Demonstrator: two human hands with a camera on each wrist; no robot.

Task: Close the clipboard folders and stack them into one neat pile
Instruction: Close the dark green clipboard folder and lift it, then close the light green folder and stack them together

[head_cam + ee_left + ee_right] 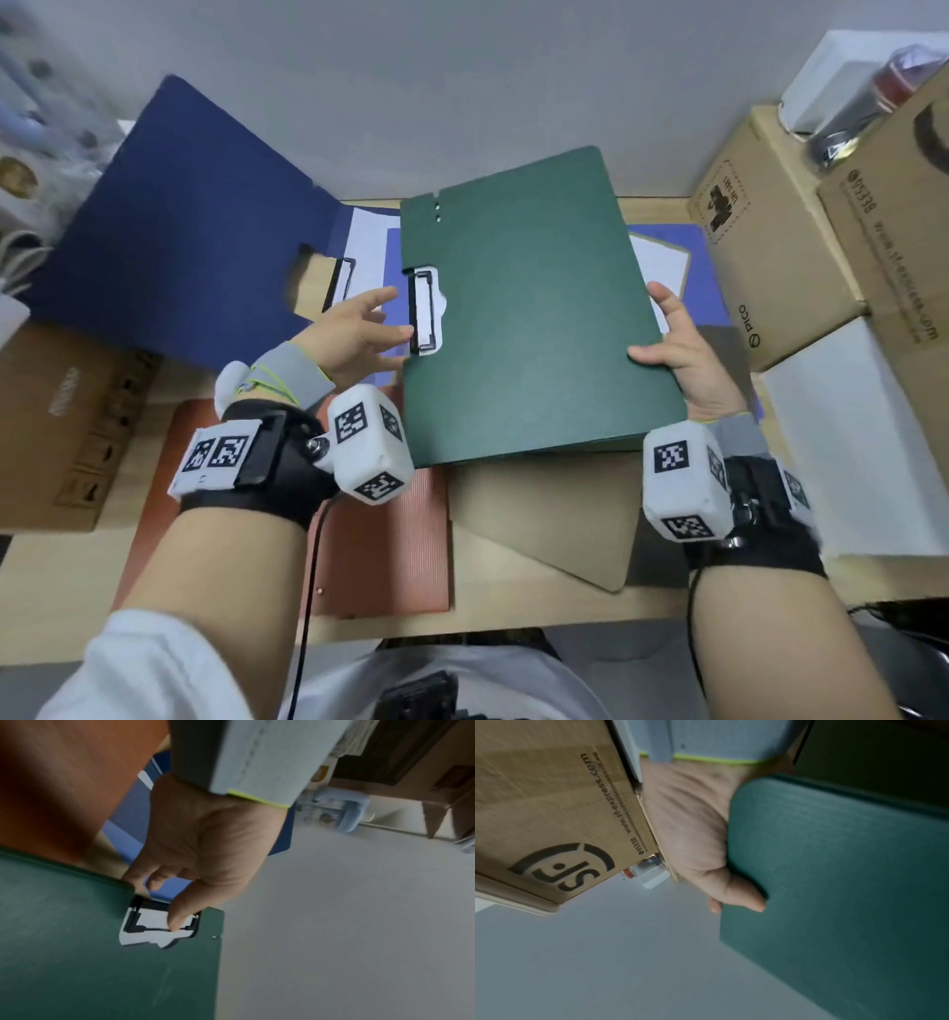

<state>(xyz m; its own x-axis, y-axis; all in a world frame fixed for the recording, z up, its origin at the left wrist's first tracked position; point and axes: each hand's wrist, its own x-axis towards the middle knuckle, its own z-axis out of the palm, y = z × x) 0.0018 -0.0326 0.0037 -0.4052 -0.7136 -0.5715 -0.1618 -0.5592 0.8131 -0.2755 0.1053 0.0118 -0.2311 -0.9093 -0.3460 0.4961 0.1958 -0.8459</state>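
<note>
A closed dark green clipboard folder [529, 318] hangs tilted above the table, held between both hands. My left hand [390, 321] holds its clip end: the thumb presses the black wire clip [159, 925] in the cut-out, and a finger curls under the edge. At the opposite edge my right hand [667, 334] grips the cover [847, 882], thumb on top and fingers beneath. A navy folder [179, 231] lies open at the back left with its cover raised. An open purple folder [703, 288] with white paper lies under the green one. A closed red folder [380, 555] and a tan folder [544, 514] lie nearer me.
Stacked cardboard boxes [770, 246] and a white box [847, 447] crowd the table's right side. Another cardboard box [61, 421] sits at the left edge, with clutter behind it. A grey wall runs along the table's far side.
</note>
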